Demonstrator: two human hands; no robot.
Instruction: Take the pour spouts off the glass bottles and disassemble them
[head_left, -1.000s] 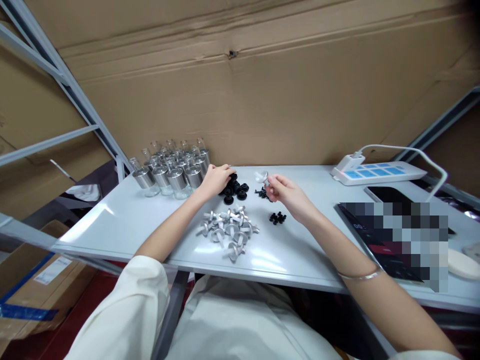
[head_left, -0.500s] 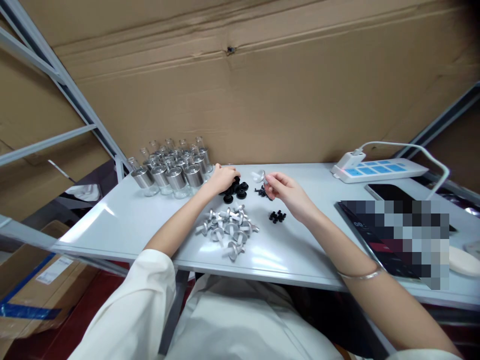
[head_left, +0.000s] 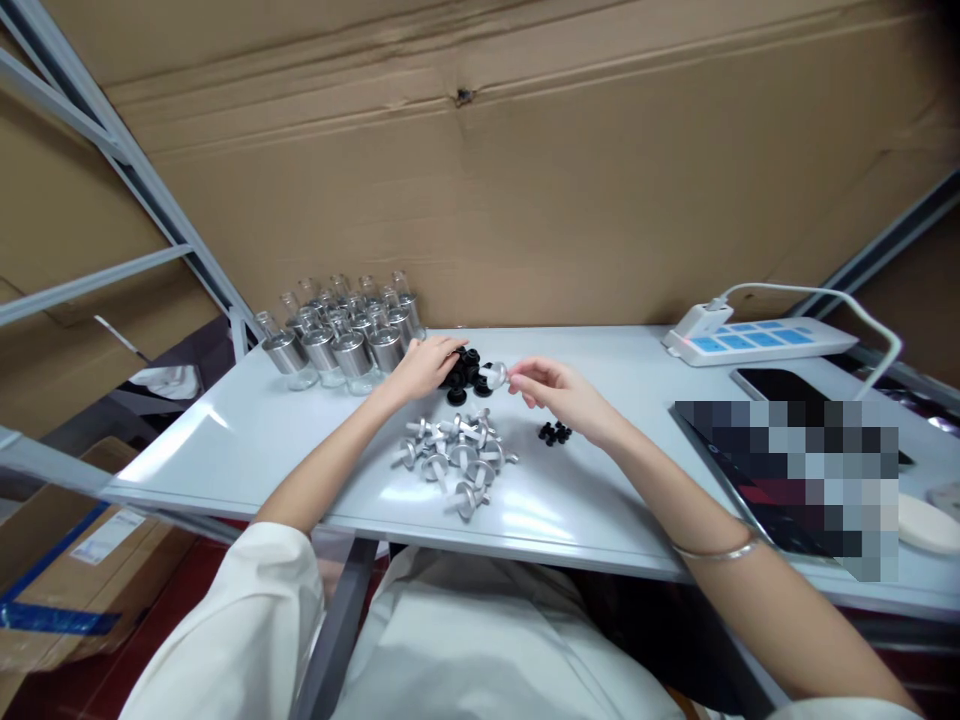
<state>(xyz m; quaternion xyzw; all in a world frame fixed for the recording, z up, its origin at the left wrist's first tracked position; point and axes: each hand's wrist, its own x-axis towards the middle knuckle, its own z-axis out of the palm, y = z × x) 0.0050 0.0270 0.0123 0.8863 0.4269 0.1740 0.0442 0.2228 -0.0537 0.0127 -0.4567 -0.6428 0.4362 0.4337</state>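
Note:
My right hand (head_left: 564, 395) pinches a silver disc-shaped piece with a pale stem (head_left: 495, 375) by one end. It hovers at the right side of a heap of black round caps (head_left: 459, 378). My left hand (head_left: 426, 366) lies at the left of those caps, fingers stretched out over them. Nothing shows in its grip. In front of both hands is a pile of similar silver pieces with white stems (head_left: 457, 455). A cluster of small black parts (head_left: 554, 433) sits below my right hand.
Several glass bottles with metal sleeves (head_left: 350, 350) stand at the back left of the table (head_left: 225, 440). To the right are a power strip (head_left: 765, 342) with a plugged-in charger, a phone (head_left: 780, 384) and a partly blurred tablet (head_left: 720, 470). Cardboard (head_left: 570, 200) covers the back.
My right hand has moved left and slightly nearer, bringing the silver piece beside the black caps. My left hand has drawn back a little to the left, with its fingers straighter.

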